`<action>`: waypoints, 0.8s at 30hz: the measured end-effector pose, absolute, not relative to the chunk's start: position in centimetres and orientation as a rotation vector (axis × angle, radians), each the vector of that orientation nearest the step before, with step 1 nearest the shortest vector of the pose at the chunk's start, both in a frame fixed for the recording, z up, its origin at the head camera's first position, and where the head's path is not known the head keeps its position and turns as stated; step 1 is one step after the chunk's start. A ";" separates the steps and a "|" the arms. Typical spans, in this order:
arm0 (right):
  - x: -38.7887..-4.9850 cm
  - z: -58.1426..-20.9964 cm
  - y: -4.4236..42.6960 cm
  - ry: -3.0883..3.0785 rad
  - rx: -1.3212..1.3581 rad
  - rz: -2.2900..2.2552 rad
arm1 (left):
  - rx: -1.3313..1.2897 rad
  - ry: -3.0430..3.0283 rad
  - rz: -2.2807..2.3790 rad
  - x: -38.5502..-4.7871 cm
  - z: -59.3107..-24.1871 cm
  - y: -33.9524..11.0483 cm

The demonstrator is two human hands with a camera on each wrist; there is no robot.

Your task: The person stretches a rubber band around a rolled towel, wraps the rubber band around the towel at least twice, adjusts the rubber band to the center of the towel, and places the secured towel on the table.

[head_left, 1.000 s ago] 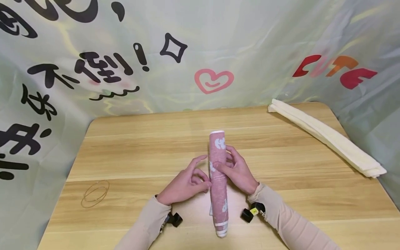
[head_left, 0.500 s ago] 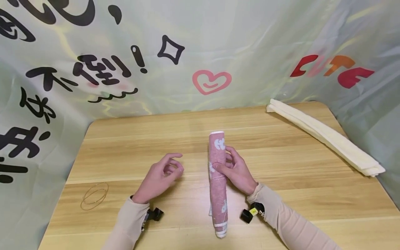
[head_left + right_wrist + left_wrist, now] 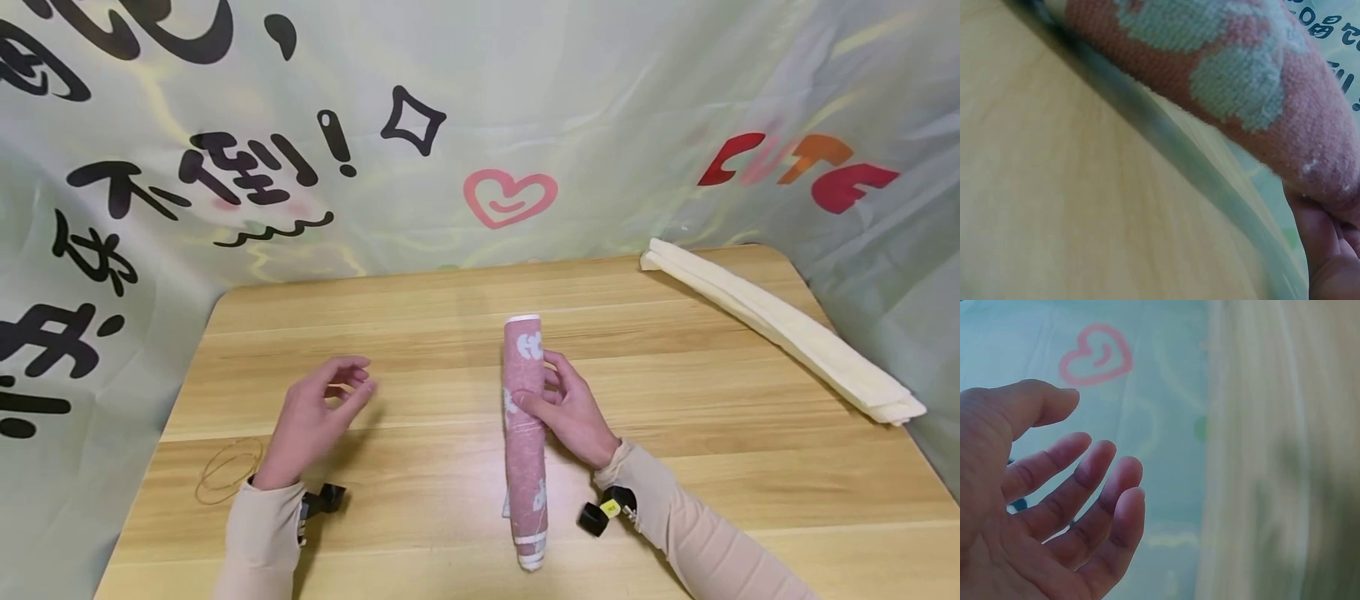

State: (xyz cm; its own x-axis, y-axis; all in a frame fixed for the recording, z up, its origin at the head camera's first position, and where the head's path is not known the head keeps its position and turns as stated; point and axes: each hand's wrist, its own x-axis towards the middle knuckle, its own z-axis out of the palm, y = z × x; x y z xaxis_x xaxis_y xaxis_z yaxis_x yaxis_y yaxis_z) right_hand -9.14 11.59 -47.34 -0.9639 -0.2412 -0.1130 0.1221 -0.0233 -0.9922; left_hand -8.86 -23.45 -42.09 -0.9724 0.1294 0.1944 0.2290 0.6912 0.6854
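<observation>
A rolled pink towel with white patterns and white end stripes points away from the person at the middle of the table. My right hand grips it from the right, thumb on top and fingers round the far side; the right wrist view shows the towel close up beside part of that hand. Off to the left, my left hand is above the table with loosely bent fingers and holds nothing, as the left wrist view of the hand confirms. Nearest to it are thin tan rubber bands, partly behind the wrist.
A long folded cream cloth lies along the right side of the wooden table. A pale printed curtain encloses the back and sides. Each wrist wears a small black camera.
My left hand has left the towel and moved a good way left, toward the rubber bands. The right hand and the towel have stayed in place.
</observation>
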 end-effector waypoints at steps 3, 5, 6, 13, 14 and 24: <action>-9.2 -47.4 11.6 2.005 -0.119 -2.069 | -0.263 -2.756 -1.110 -8.7 -41.8 -24.4; -9.1 -47.4 11.7 2.010 -0.114 -2.069 | -0.249 -2.753 -1.068 -8.7 -41.7 -25.0; -9.1 -47.4 11.7 2.008 -0.113 -2.073 | -0.241 -2.756 -1.044 -8.7 -41.6 -25.4; -9.1 -47.3 11.7 2.004 -0.112 -2.091 | -0.167 -2.806 -0.911 -8.5 -41.0 -27.4; -9.1 -47.3 11.7 2.003 -0.111 -2.092 | -0.159 -2.813 -0.903 -8.4 -40.9 -27.7; -9.1 -47.3 11.7 2.004 -0.104 -2.088 | -0.104 -2.901 -0.851 -8.1 -40.6 -30.1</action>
